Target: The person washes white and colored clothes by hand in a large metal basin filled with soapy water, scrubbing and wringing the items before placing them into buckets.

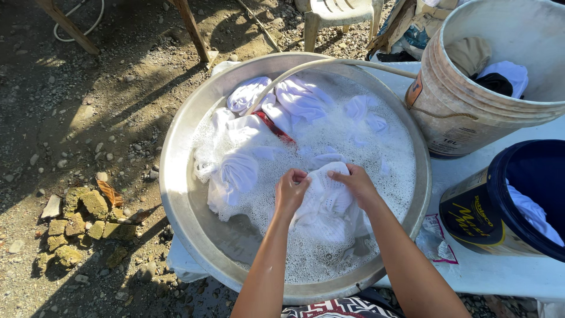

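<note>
Head view: left hand [291, 189] and right hand [356, 184] both closed on one white cloth [325, 207], fingers bunched into its folds, knuckles near each other, cloth lifted a little above the foam at the near side of the basin [176, 194]. Around it, soapy water and more white clothes [259, 126] soaking at the far side, one with a red stripe [275, 127], all apparently not rubbed yet. A hose [329, 62] lying over the far rim into the water. To the right on the table [500, 274], a pale bucket [465, 112] with a few crumpled pieces inside, and a dark bucket [491, 212] with white fabric in it. Judged from this: washing somewhere in the middle, one piece in hand, several left in the suds, rinsing unclear.
</note>
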